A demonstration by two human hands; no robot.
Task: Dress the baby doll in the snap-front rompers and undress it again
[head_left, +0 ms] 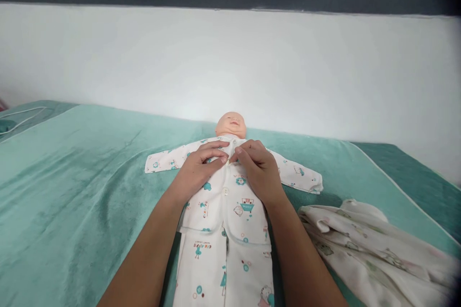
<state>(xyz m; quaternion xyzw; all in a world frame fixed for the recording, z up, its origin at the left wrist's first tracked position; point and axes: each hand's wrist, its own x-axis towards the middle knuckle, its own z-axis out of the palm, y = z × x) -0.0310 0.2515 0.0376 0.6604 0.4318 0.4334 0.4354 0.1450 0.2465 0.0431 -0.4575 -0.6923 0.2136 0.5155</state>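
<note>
A baby doll (231, 124) lies on its back, wearing a white long-sleeved baby shirt (212, 211) with small teal and brown prints. My left hand (201, 168) rests on the chest, thumb and fingers closed on the shirt's front edge. Opposite it, my right hand (261, 168) pinches the other side of the front opening with bent fingers. Both sets of fingertips meet around a spot on the placket, partly hiding what lies between them. Lower down, a pale button (225, 191) shows on the front. Matching white pants (201, 273) cover the legs.
A teal blanket (90, 192) with some wrinkles spreads under the doll. To the right lies a crumpled white printed cloth (370, 244). Behind the doll's head rises a white wall (230, 57). A white cord (25, 117) runs at the far left.
</note>
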